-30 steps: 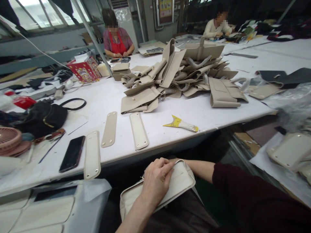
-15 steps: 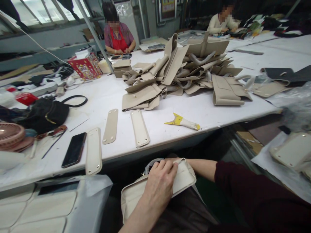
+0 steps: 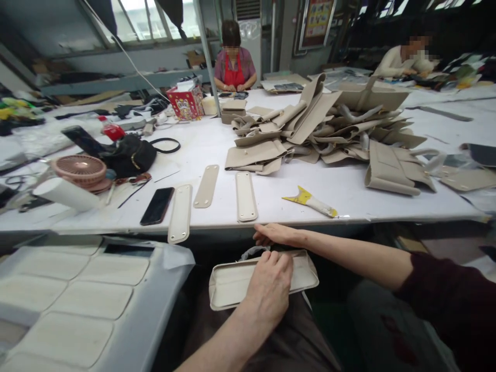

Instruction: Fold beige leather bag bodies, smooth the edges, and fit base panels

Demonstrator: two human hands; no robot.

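Note:
A cream handbag (image 3: 228, 284) rests on my lap, its shallow rimmed side facing up. My left hand (image 3: 271, 279) lies across it, with fingers curled over its far edge. Behind that edge shows a plastic-wrapped handle (image 3: 253, 252). My right hand (image 3: 275, 234) is off the bag at the table's front edge, index finger stretched out and the others loosely bent, with nothing visible in it. Just beyond its fingertips lies a pale strip with metal studs (image 3: 247, 199). A beige studded strip (image 3: 206, 187) and another pale strip (image 3: 180, 214) lie to its left.
A yellow-and-white forked tool (image 3: 310, 201) lies right of the strips, a phone (image 3: 157, 206) left. Beige bag pieces (image 3: 310, 124) are heaped behind. Cream panels (image 3: 96, 299) cover a lower surface at left. Two people (image 3: 234, 67) sit across the table (image 3: 209, 139).
My right hand has come out from behind the bag and moved up to the table edge. My left hand stays on the bag. The view has turned left.

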